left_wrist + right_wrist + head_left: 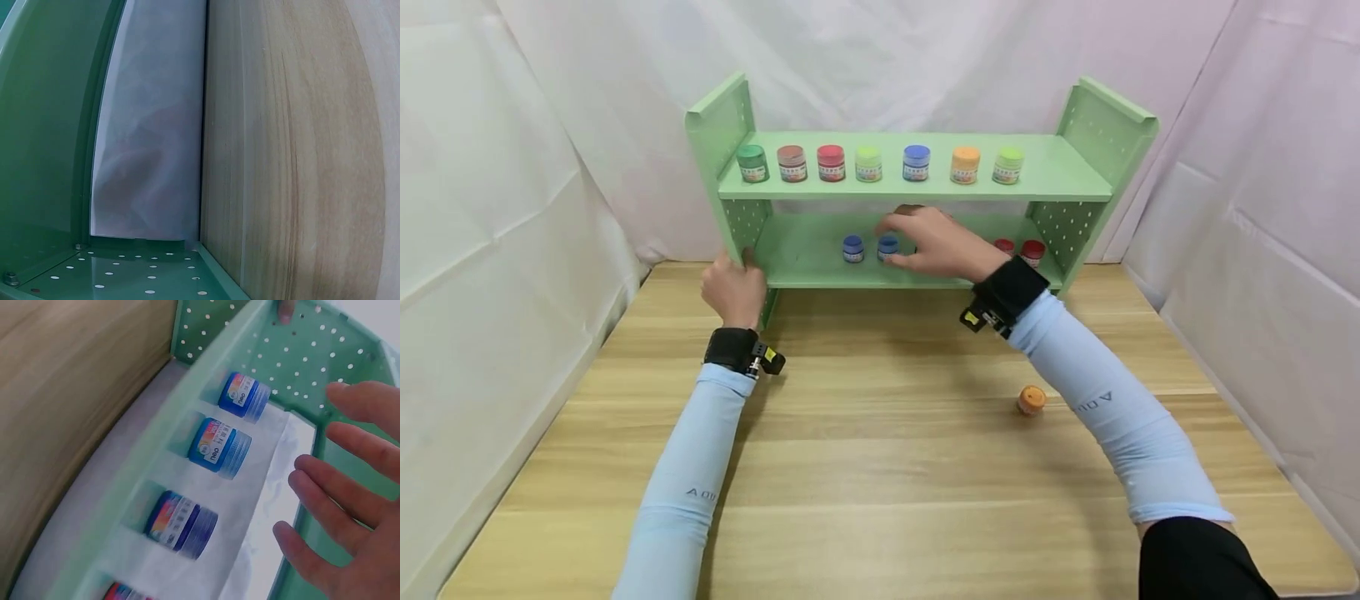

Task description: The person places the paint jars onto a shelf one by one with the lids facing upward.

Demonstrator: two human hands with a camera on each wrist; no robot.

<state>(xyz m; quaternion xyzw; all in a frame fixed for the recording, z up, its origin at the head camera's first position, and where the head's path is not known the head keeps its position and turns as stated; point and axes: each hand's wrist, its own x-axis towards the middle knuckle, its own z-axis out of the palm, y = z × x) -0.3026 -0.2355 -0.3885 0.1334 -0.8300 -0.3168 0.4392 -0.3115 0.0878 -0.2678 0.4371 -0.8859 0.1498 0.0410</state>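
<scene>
My left hand (735, 287) grips the lower left side panel of a green two-tier shelf (917, 200), with a fingertip showing on the panel's inner face in the right wrist view. My right hand (936, 242) reaches over the lower tier, fingers spread and nothing held. Just beside its fingers stands a lighter blue paint jar (219, 447). A blue jar (244, 397) is further left along the tier, and a dark blue jar (182, 525) stands on the other side, mostly covered by the hand in the head view.
Several paint jars line the upper tier, from a dark green jar (752, 163) to a light green jar (1007, 165). Red jars (1032, 252) stand at the lower tier's right end. An orange-lidded jar (1032, 400) sits on the wooden table (880, 467), near my right sleeve.
</scene>
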